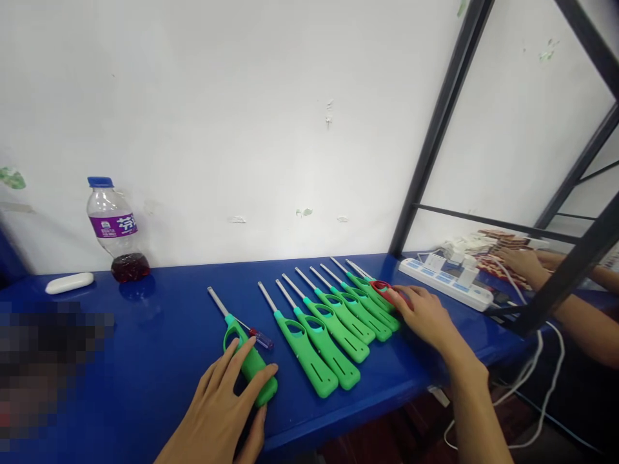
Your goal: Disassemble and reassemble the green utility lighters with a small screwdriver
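Note:
My left hand (217, 393) lies over the handle of a green long-necked gas lighter (264, 383), fingers across it and thumb by its lower end. Beside that lighter is a small screwdriver (262, 339) with a red and purple see-through handle. To the right, several more green gas lighters (309, 361) lie side by side at a slant, metal tips toward the wall. At the row's right end, my right hand (418, 312) is closed over the handle of a red gas lighter (382, 287); its fingertips are partly hidden.
A bottle of dark drink (116, 229) and a white case (70, 283) stand at the back left of the blue table (159, 335). To the right are a power strip (447, 283), a black metal post (438, 129) and white cables (546, 386). Another person's arms (575, 316) reach in beyond.

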A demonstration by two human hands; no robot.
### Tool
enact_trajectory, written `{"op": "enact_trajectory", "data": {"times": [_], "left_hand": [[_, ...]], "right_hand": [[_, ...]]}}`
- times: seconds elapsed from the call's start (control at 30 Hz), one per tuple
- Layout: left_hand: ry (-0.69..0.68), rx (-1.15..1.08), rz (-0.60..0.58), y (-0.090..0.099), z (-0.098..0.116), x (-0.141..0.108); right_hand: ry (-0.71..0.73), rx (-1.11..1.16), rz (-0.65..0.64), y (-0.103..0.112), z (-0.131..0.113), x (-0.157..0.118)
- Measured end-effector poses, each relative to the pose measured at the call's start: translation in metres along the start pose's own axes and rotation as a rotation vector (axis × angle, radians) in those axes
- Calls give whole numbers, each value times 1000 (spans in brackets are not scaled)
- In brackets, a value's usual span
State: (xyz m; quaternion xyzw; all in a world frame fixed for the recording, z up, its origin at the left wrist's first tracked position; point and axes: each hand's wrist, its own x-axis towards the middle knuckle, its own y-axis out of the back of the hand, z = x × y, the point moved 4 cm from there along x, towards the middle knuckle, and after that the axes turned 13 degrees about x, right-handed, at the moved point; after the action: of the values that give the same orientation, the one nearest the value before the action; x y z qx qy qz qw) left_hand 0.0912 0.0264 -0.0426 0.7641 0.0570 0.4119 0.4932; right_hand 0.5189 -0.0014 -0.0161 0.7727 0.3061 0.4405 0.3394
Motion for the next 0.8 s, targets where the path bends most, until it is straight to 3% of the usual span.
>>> {"op": "enact_trajectory", "data": {"times": [0.1, 0.2, 0.33, 0.4, 0.5, 0.63, 0.73, 0.8], "left_hand": [[27, -12, -33, -2, 1, 0], [45, 15, -54, -2, 0, 0], [50, 36, -90, 5, -4, -2], [24, 30, -92, 12, -8, -3], [12, 36, -71, 18, -21, -3], [31, 37, -105, 5, -45, -4], [25, -24, -146, -6, -55, -3], [20, -72, -181, -3, -53, 0]], "right_hand": [[113, 61, 8, 13, -45, -4], [306, 157, -106, 15, -113, -19], [533, 328, -281, 2, -200, -52], [601, 433, -333, -9, -228, -66], [654, 408, -389, -31, -249, -78], [676, 292, -387, -52, -255, -79], [661, 266, -343, -54, -252, -74], [654, 264, -309, -49, -247, -70]]}}
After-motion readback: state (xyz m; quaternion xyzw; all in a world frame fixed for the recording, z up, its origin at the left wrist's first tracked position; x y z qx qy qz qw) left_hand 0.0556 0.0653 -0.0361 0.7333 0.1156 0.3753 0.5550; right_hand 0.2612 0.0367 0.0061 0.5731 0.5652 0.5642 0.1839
